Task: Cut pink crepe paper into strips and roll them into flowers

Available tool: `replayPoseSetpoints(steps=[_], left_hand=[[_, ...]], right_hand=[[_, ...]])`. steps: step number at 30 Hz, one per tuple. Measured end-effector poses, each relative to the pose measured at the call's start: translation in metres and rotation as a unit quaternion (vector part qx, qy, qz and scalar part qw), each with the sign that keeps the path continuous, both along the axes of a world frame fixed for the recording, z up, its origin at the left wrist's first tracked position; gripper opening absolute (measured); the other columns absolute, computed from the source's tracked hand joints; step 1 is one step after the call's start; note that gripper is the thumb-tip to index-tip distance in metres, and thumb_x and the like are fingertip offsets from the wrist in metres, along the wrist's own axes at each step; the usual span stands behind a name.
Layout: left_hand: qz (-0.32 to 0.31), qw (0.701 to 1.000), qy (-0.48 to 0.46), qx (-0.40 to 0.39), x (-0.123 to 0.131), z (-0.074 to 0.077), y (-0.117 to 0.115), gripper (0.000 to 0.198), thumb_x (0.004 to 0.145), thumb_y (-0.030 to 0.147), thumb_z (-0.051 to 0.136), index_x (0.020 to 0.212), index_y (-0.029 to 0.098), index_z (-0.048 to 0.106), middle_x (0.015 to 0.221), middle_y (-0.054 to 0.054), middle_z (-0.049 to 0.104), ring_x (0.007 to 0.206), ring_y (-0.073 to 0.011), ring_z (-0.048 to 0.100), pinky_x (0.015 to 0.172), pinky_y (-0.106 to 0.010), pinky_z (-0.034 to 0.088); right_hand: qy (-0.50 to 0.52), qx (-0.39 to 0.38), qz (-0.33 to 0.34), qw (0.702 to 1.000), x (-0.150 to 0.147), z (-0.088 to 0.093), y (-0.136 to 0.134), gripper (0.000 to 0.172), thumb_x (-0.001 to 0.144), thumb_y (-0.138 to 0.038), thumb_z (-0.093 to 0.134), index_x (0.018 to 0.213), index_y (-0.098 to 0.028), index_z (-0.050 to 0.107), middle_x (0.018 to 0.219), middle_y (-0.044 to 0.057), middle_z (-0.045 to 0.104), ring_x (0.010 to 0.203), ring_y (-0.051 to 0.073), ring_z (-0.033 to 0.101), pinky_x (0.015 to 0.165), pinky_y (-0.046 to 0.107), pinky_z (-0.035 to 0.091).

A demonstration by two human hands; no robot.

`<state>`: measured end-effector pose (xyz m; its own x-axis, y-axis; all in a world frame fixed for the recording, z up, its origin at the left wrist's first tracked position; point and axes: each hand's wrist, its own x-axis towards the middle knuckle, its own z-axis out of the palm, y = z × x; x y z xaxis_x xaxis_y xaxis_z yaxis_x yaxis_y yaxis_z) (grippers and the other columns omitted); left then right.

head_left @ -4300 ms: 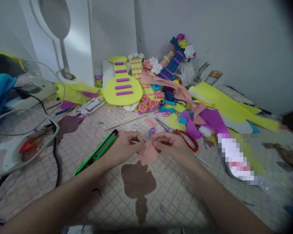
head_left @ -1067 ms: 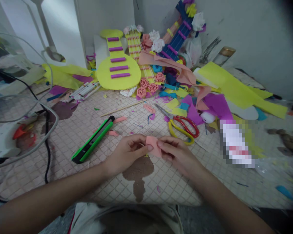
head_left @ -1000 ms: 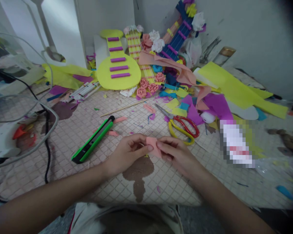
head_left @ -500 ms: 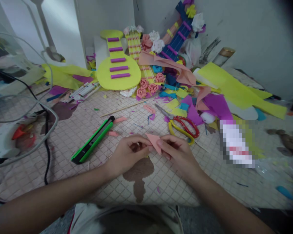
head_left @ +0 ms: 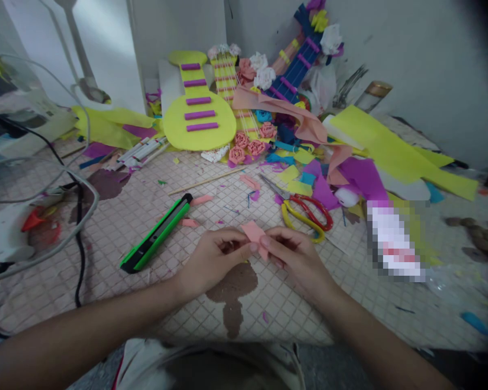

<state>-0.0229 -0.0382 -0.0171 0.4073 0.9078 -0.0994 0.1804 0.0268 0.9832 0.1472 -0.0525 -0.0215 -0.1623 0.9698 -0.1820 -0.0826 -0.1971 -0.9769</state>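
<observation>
A small piece of pink paper (head_left: 254, 233) is held above the front middle of the table, pinched between both hands. My left hand (head_left: 215, 257) grips its left side with thumb and forefinger. On its right side, the thumb of my right hand (head_left: 296, 254) presses against the paper, the other fingers curled behind. Left of my hands lies a green and black box cutter (head_left: 156, 235). Just beyond my right hand, scissors (head_left: 305, 214) with red and yellow handles rest with their blades pointing away to the left.
Toward the back stand a yellow paper guitar (head_left: 199, 122) with purple strips and a blue one (head_left: 296, 65). Coloured paper scraps (head_left: 317, 181) are strewn beside them. At the left are a white glue gun (head_left: 12, 233) and cables. A thin wooden stick (head_left: 209, 181) lies mid-table.
The pink paper has shifted in my fingers and now looks wider at the top. My left thumb has slid a little right onto it. Other things stay put.
</observation>
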Motion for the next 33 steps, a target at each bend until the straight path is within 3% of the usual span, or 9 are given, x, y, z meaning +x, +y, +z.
replayPoseSetpoints(steps=[9,19,24,26,28,31,33], left_hand=[[0.032,0.999,-0.011,-0.012,-0.001,-0.004,-0.001,0.018,0.077,0.032,0.061,0.072,0.015,0.068,0.069,-0.002,0.065,0.064,-0.0118,0.054,0.059,-0.024,0.04],[0.051,0.998,0.004,0.035,-0.001,-0.002,-0.001,0.019,0.078,0.031,0.06,0.067,0.017,0.068,0.064,-0.001,0.063,0.063,-0.0112,0.054,0.06,-0.023,0.042],[0.035,0.999,-0.007,0.001,0.0,0.002,0.0,0.017,0.075,0.032,0.063,0.08,0.016,0.067,0.076,-0.003,0.065,0.071,-0.0138,0.058,0.065,-0.025,0.045],[0.054,0.997,-0.033,-0.039,0.0,0.006,0.002,0.028,0.071,0.033,0.066,0.093,0.016,0.063,0.082,-0.003,0.064,0.073,-0.0146,0.059,0.063,-0.025,0.047],[0.065,0.993,-0.055,-0.077,-0.001,0.008,0.005,0.034,0.073,0.036,0.063,0.101,0.016,0.059,0.083,-0.003,0.064,0.069,-0.0135,0.059,0.061,-0.025,0.048],[0.055,0.991,-0.064,-0.105,-0.004,0.006,0.009,0.03,0.081,0.041,0.053,0.095,0.016,0.062,0.082,-0.004,0.066,0.06,-0.0104,0.058,0.059,-0.024,0.048],[0.055,0.989,-0.075,-0.118,-0.006,0.003,0.011,0.027,0.081,0.04,0.053,0.092,0.016,0.062,0.081,-0.003,0.066,0.058,-0.0097,0.058,0.056,-0.023,0.048]], right_hand=[[-0.028,0.016,-0.005,0.999,-0.002,0.003,0.0,0.015,0.075,-0.033,0.065,0.069,-0.019,0.065,0.054,-0.005,0.055,0.044,0.005,0.036,0.041,0.019,0.025],[-0.102,0.03,-0.017,0.994,-0.002,0.012,0.0,0.019,0.071,-0.036,0.066,0.067,-0.018,0.064,0.054,-0.005,0.048,0.047,0.007,0.037,0.043,0.021,0.027],[-0.152,0.06,-0.009,0.987,0.001,0.013,-0.001,0.018,0.076,-0.034,0.062,0.067,-0.018,0.062,0.054,-0.004,0.05,0.048,0.008,0.039,0.044,0.022,0.031],[-0.211,0.133,-0.033,0.968,0.004,0.012,0.0,0.015,0.077,-0.031,0.06,0.069,-0.019,0.062,0.054,-0.003,0.05,0.05,0.01,0.042,0.047,0.023,0.034],[-0.295,0.253,-0.049,0.92,0.008,0.01,0.0,0.01,0.079,-0.026,0.059,0.072,-0.02,0.063,0.054,-0.003,0.048,0.051,0.011,0.044,0.049,0.025,0.036],[-0.397,0.396,0.007,0.828,0.012,0.006,0.002,0.012,0.083,-0.021,0.054,0.085,-0.022,0.067,0.062,0.0,0.056,0.056,0.012,0.05,0.053,0.026,0.041],[-0.424,0.43,0.051,0.795,0.013,0.004,0.003,0.016,0.084,-0.021,0.053,0.091,-0.023,0.067,0.071,0.002,0.062,0.063,0.013,0.056,0.058,0.026,0.044]])
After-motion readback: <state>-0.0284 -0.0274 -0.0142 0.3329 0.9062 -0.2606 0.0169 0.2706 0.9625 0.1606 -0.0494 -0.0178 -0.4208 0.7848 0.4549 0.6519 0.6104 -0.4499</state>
